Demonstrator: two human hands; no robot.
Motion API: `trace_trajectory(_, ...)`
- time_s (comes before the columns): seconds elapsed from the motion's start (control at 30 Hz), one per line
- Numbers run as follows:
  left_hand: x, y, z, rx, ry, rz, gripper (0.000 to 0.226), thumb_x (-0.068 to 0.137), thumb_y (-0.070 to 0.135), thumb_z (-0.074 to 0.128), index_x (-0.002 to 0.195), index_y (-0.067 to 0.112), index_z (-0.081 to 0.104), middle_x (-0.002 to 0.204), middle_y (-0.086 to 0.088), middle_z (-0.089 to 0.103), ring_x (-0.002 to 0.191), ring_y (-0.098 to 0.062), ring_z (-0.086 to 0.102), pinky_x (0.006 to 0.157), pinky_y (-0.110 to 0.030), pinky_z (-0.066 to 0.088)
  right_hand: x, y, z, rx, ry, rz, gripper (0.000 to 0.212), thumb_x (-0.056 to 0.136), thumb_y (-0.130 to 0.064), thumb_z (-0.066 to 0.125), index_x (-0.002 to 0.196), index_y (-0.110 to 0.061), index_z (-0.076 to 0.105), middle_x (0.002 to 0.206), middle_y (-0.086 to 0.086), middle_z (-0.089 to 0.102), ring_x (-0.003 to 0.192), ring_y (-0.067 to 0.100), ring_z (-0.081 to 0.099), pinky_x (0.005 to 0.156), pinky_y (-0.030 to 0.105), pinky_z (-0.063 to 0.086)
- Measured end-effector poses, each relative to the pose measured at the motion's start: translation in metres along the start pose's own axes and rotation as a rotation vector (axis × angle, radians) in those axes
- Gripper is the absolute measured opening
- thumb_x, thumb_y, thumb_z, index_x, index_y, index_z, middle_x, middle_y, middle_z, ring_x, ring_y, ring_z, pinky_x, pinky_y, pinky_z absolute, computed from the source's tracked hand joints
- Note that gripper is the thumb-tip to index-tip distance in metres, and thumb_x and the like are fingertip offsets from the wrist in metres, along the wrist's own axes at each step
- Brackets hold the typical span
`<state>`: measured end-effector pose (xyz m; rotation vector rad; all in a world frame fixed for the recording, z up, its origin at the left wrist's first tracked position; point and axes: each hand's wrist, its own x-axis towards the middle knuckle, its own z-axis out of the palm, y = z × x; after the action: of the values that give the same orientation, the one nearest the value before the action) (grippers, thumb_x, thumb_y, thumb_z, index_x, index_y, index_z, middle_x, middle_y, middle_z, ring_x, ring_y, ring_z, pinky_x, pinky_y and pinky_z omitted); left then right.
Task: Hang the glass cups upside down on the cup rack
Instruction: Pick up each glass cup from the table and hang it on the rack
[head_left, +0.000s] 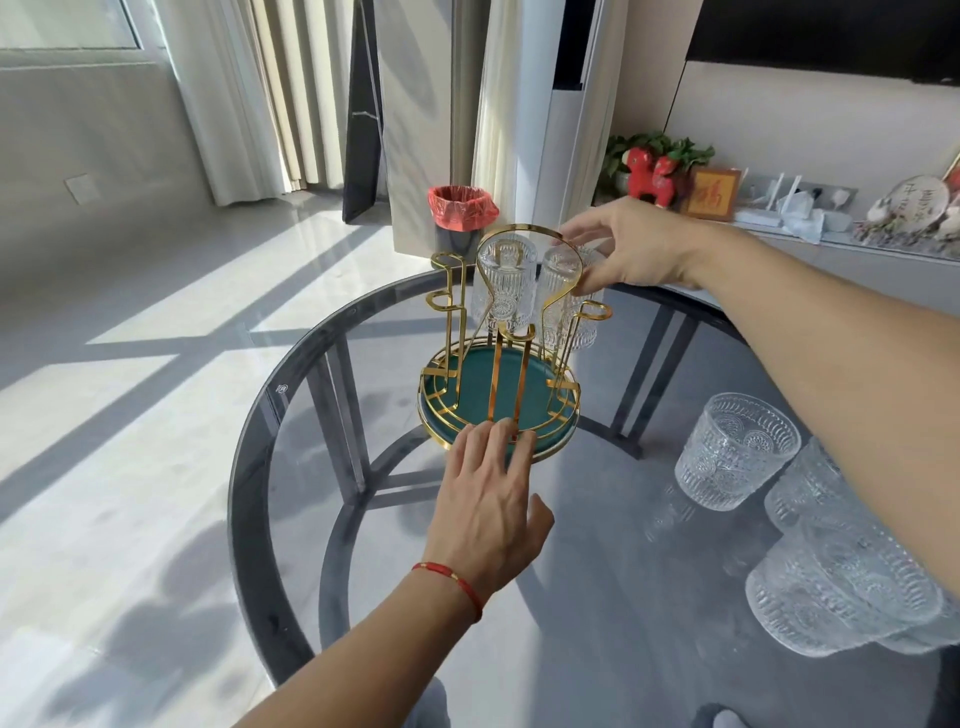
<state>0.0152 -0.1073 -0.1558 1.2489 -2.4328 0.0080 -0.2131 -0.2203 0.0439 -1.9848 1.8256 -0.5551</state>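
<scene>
On the round glass surface, the gold cup rack carries 2 glass cups upside down at its far side. The right hand grasps the right-hand hung cup, while the left hand, fingers spread and grasping nothing, presses the rack's green base. 3 more cups stand upright near the right edge.

The cup rack stands near the middle of the table, with two glass cups hung upside down on its far pegs. Three more cups sit on the table to its right, nearer the person. A bin stands on the floor behind the table.
</scene>
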Motion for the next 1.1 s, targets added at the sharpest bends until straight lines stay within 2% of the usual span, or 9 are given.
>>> trace_trajectory(0.1,0.000,0.000,-0.001,0.004,-0.011,-0.001,0.062,0.090,0.040,0.058,0.145,0.011,0.049,0.145,-0.015,0.050,0.136,-0.037,0.041,0.120,-0.052,0.034,0.002,0.000,0.007,0.018,-0.016,-0.003,0.062,0.075,-0.009,0.091,0.130,-0.025,0.069,0.140,0.000,0.064,0.132,0.026,0.055,0.114,0.046,0.040)
trace_trajectory(0.23,0.000,0.000,-0.002,-0.006,-0.016,0.003,0.061,0.090,0.038,0.056,0.145,0.011,0.049,0.144,-0.014,0.050,0.134,-0.037,0.041,0.119,-0.051,0.034,0.001,0.003,0.011,0.063,-0.054,-0.001,0.063,0.078,-0.003,0.088,0.135,-0.019,0.064,0.142,-0.002,0.061,0.136,0.026,0.052,0.111,0.036,0.037)
trace_trajectory(0.37,0.001,0.000,-0.002,-0.008,-0.017,0.001,0.061,0.090,0.038,0.058,0.145,0.011,0.049,0.145,-0.014,0.050,0.135,-0.037,0.041,0.120,-0.050,0.033,-0.005,0.010,0.010,0.149,-0.054,0.014,0.067,0.080,-0.004,0.086,0.141,-0.017,0.060,0.151,0.004,0.056,0.144,0.022,0.047,0.121,0.038,0.031)
trace_trajectory(0.53,0.001,-0.001,-0.002,-0.018,0.004,0.010,0.059,0.086,0.036,0.061,0.139,0.010,0.053,0.139,-0.014,0.054,0.130,-0.036,0.044,0.116,-0.049,0.037,-0.031,0.022,0.013,0.123,0.096,0.084,0.065,0.090,-0.018,0.078,0.149,-0.023,0.051,0.146,0.008,0.055,0.137,0.024,0.052,0.107,0.036,0.042)
trace_trajectory(0.7,0.002,0.000,-0.003,-0.001,0.021,-0.004,0.063,0.083,0.036,0.066,0.137,0.006,0.055,0.133,-0.015,0.057,0.120,-0.036,0.049,0.109,-0.048,0.042,-0.102,0.027,0.008,0.096,0.241,0.060,0.047,0.092,0.004,0.063,0.135,-0.017,0.066,0.134,0.008,0.067,0.128,0.022,0.060,0.113,0.038,0.045)
trace_trajectory(0.83,0.001,0.000,-0.004,-0.025,0.031,-0.006,0.063,0.084,0.035,0.069,0.137,0.003,0.054,0.132,-0.017,0.057,0.118,-0.038,0.051,0.106,-0.050,0.045,-0.180,0.027,0.016,0.376,0.407,0.068,0.040,0.089,0.012,0.057,0.112,-0.013,0.077,0.113,0.004,0.078,0.111,0.012,0.071,0.103,0.026,0.054)
trace_trajectory(0.9,-0.001,0.002,-0.006,-0.030,0.032,-0.010,0.062,0.084,0.034,0.065,0.135,0.001,0.054,0.131,-0.020,0.058,0.116,-0.039,0.051,0.105,-0.052,0.047,-0.216,0.030,0.026,0.441,0.560,0.079,0.038,0.087,0.011,0.056,0.101,-0.016,0.079,0.103,0.001,0.080,0.102,0.011,0.074,0.095,0.025,0.057)
trace_trajectory(1.03,-0.003,0.003,-0.005,-0.043,0.038,-0.005,0.063,0.081,0.033,0.060,0.132,-0.002,0.055,0.130,-0.025,0.057,0.115,-0.044,0.051,0.102,-0.055,0.048,-0.281,0.050,0.058,0.445,0.971,0.178,0.032,0.081,-0.009,0.051,0.088,-0.030,0.074,0.097,0.002,0.075,0.083,0.016,0.073,0.077,0.036,0.059)
trace_trajectory(1.1,-0.003,0.006,-0.005,-0.042,0.045,-0.003,0.060,0.082,0.027,0.066,0.132,-0.004,0.055,0.129,-0.027,0.056,0.115,-0.047,0.051,0.102,-0.057,0.047,-0.303,0.063,0.066,0.449,1.065,0.255,0.027,0.079,-0.018,0.051,0.087,-0.032,0.073,0.097,0.002,0.074,0.077,0.021,0.070,0.072,0.042,0.058)
